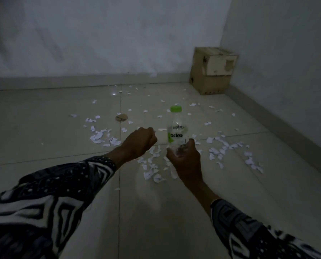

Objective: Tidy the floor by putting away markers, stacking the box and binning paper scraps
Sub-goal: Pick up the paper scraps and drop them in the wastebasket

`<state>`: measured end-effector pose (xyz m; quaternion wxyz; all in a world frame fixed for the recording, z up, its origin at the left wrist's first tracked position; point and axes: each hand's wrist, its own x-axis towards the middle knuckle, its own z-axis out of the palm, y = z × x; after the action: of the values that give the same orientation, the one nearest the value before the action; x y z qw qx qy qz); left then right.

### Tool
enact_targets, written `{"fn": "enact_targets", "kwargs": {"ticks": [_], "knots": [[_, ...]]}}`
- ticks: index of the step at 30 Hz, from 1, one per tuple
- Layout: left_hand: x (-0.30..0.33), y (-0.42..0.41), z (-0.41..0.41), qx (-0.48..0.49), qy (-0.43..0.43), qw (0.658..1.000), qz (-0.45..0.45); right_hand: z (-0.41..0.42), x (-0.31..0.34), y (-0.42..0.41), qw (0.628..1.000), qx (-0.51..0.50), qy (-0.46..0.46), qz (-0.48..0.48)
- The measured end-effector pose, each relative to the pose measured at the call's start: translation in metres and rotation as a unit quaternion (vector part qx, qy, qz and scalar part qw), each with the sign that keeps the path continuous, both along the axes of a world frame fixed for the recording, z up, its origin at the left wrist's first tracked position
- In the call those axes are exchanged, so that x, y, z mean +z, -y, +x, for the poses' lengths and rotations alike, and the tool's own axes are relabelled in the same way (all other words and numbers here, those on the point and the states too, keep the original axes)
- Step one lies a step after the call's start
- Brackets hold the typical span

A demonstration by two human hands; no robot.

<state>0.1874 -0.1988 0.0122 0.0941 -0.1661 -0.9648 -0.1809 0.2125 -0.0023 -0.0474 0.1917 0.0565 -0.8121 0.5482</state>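
Torn white paper scraps [99, 137] lie scattered over the tiled floor, in clusters at left, centre [152, 171] and right [221, 148]. My right hand [186, 161] grips the base of a clear plastic bottle [177, 131] with a green cap, held upright above the floor. My left hand [140, 141] is closed in a fist just left of the bottle; a sliver of white shows at its knuckles. A brown cardboard box [210, 71] stands in the far right corner. No markers are visible.
A small round brown piece [121, 117] lies on the floor beyond my left hand. White walls meet at the right corner behind the box. The room is dim. Patterned black-and-white sleeves cover both forearms.
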Motion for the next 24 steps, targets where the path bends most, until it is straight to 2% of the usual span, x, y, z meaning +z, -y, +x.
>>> {"fn": "enact_targets", "kwargs": {"ticks": [5, 12, 24], "knots": [[0.033, -0.059, -0.021, -0.029, -0.033, 0.998, 0.037, -0.007, 0.036, -0.055, 0.998, -0.043, -0.039, -0.004], [0.074, -0.194, -0.033, -0.138, -0.066, 0.983, 0.098, 0.001, 0.083, -0.167, 0.987, -0.15, -0.053, 0.005], [0.118, -0.421, 0.013, -0.326, -0.085, 0.928, 0.158, 0.08, 0.154, -0.353, 0.936, -0.333, -0.1, 0.057]]}}
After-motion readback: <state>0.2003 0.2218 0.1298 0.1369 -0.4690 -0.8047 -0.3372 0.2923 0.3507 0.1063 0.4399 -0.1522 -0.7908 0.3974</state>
